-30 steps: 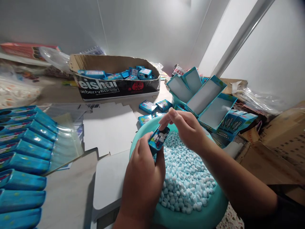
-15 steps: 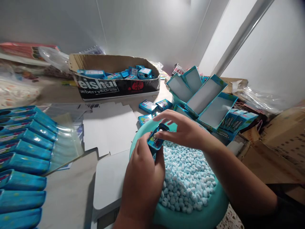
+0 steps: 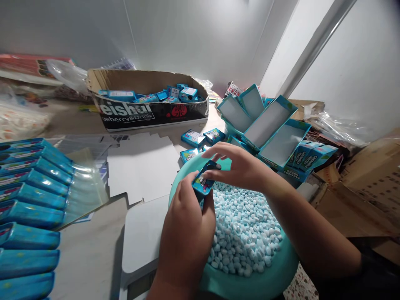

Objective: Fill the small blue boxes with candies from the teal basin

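Note:
My left hand (image 3: 190,221) is wrapped round a small blue candy tin (image 3: 203,184), tilted above the bowl. The thumb of my right hand (image 3: 239,164) presses on the tin's printed face; its other fingers curve over the far end, and their contact there is partly hidden. A dark spot shows at the tin's upper end. Under both hands stands a turquoise bowl (image 3: 250,287), heaped with pale blue and white candies (image 3: 246,229). Several more blue tins (image 3: 193,138) lie just behind the bowl.
At left, blue tins (image 3: 34,212) stand in a row. A scale (image 3: 142,237) sits beside the bowl, white card sheets (image 3: 140,166) behind it. Further back is a carton (image 3: 156,118) of tins. Open display boxes (image 3: 270,123) are stacked at right, near brown cardboard (image 3: 362,200).
The white candy seen at the tin's upper end is no longer visible, and a dark spot shows there. Both hands keep nearly the same place; the view has shifted slightly.

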A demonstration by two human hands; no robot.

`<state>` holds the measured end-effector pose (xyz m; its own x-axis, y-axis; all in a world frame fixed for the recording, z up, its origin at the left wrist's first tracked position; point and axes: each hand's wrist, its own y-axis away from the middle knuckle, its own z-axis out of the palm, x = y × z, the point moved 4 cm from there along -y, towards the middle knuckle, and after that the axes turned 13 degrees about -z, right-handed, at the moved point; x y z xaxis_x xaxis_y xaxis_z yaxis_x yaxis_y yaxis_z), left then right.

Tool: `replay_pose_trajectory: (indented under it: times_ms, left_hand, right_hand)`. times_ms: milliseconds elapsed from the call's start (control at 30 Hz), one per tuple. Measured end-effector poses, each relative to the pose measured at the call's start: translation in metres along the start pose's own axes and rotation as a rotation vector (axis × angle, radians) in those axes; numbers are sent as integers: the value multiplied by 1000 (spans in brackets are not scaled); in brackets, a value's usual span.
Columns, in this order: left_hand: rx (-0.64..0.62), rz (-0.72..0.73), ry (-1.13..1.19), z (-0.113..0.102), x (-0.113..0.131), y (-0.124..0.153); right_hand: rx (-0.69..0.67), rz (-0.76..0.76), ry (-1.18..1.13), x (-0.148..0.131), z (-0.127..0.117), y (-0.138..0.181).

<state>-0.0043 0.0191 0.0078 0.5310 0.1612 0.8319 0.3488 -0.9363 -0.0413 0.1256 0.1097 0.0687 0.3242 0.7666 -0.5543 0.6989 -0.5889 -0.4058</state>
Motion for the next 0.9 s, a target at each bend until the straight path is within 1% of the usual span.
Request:
replay_pose_trajectory:
  times_ms: [233,433,533,600,733,900]
  left_hand:
    - [-10,-10,24,0,2,-2]
    - [-21,-30,35,0,2,-2]
    - [-15,-32,46,0,2,0]
    - [-11,-29,46,0,1,0]
    - [-15,-29,44,-1,2,-1]
    - [-27,-37,28,-1,2,-2]
  right_hand:
    - [72,85,15,14,-1,1]
    - [90,189,-115,18,-5,0]
    - [118,225,-83,23,-9,1]
    - [104,235,-86,26,-9,2]
    - [39,247,-173,25,-7,2]
    - [-6,306,-158,24,-8,4]
